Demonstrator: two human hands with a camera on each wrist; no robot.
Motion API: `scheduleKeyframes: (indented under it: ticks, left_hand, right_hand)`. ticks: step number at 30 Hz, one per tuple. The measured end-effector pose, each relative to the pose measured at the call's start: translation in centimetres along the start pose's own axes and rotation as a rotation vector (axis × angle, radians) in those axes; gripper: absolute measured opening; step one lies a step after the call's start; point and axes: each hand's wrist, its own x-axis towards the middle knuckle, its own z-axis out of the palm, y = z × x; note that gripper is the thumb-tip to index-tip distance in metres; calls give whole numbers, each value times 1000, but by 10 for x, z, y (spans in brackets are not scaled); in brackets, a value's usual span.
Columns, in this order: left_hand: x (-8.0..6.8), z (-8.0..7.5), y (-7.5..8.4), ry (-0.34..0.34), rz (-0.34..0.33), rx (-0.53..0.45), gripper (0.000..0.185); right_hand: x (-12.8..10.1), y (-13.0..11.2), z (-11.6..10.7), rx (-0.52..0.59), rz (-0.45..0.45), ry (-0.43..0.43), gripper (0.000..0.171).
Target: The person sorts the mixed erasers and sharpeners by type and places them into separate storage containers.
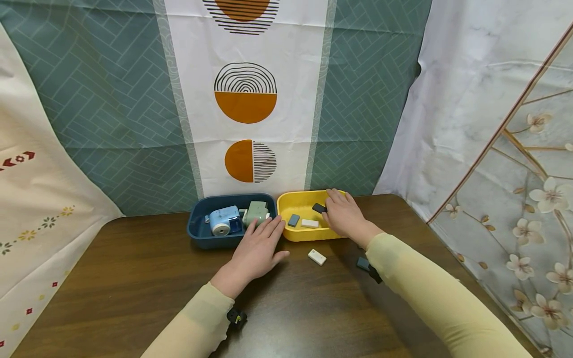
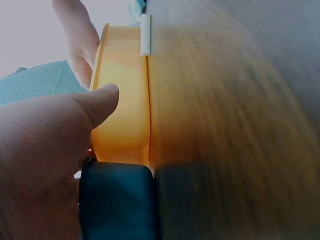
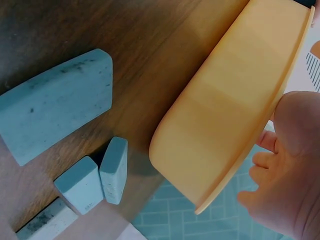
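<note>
Head view: left hand, fingers extended, at four o'clock of the blue bin, perhaps steadying it; right hand over yellow bin, grip indeterminable.

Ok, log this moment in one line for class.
left hand: near navy plastic bin; right hand: over yellow plastic bin; white rectangular block: on brown wooden table

No text, label, brand, number or sign can be read.

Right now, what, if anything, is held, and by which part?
Left hand: nothing visible. Whether the right hand grips the dark block beside it cannot be told.
</note>
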Motion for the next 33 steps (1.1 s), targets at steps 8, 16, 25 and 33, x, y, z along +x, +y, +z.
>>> scheduleKeyframes:
  ticks: [8, 16, 25, 33]
  left_hand:
    - [0, -1, 0, -3, -4, -22, 84]
    - [0, -1, 0, -5, -4, -19, 84]
    - [0, -1, 0, -10, -6, -16, 85]
    - [0, -2, 1, -10, -7, -12, 85]
  right_hand:
    - [5, -2, 2, -6, 5, -25, 39]
    - [8, -4, 1, -6, -1, -32, 41]
    - [13, -7, 2, -17, 3, -47, 44]
    - [16, -8, 2, -20, 8, -60, 46]
